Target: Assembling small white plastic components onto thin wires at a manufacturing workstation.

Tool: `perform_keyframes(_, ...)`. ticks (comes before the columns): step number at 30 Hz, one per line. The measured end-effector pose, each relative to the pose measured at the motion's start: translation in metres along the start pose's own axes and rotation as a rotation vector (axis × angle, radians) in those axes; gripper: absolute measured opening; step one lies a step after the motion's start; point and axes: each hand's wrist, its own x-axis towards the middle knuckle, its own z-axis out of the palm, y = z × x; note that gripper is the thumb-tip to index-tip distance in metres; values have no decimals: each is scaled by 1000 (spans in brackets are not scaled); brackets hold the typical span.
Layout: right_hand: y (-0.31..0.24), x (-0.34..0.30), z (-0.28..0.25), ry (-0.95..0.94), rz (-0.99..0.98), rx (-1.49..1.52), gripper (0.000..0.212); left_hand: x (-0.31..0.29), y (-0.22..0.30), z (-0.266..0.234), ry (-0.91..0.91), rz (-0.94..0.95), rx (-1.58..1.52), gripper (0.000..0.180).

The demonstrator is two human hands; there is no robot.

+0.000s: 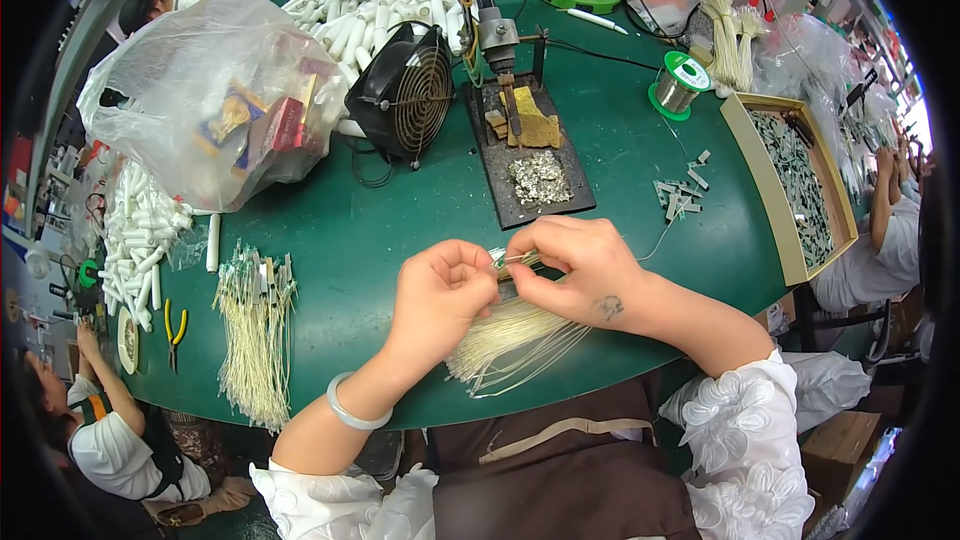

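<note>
Both my hands meet over the near middle of the green table. My left hand (pixel 440 302) is closed in a pinch, its fingertips around something small that they mostly hide. Close beside it, my right hand (pixel 575 262) pinches a thin pale wire between thumb and fingers. Under both hands lies a bundle of pale thin wires (pixel 515 338), its loose ends spread toward the table's near edge. Farther left rests another wire bundle (pixel 252 350), with small circuit boards at its far ends.
Beyond my hands stands a soldering iron (pixel 497 35) over a dark plate (pixel 488 165) with solder scraps. A black fan (pixel 405 95), a plastic bag (pixel 215 100) and white tubes (pixel 140 230) fill the left. Rightward are a solder spool (pixel 682 85), a tray of circuit boards (pixel 745 140) and yellow-handled pliers (pixel 175 330) far left.
</note>
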Motion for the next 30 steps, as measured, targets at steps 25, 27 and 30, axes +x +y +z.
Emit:
perform_keyframes(25, 24, 21, -26, 82, 496, 371, 13, 59, 28, 6, -28, 48, 210, 5)
perform_keyframes(27, 31, 24, -29, 134, 463, 385, 12, 71, 30, 8, -41, 53, 211, 5)
perform_keyframes(30, 42, 26, -24, 201, 425, 405, 10, 82, 30, 10, -41, 67, 189, 5)
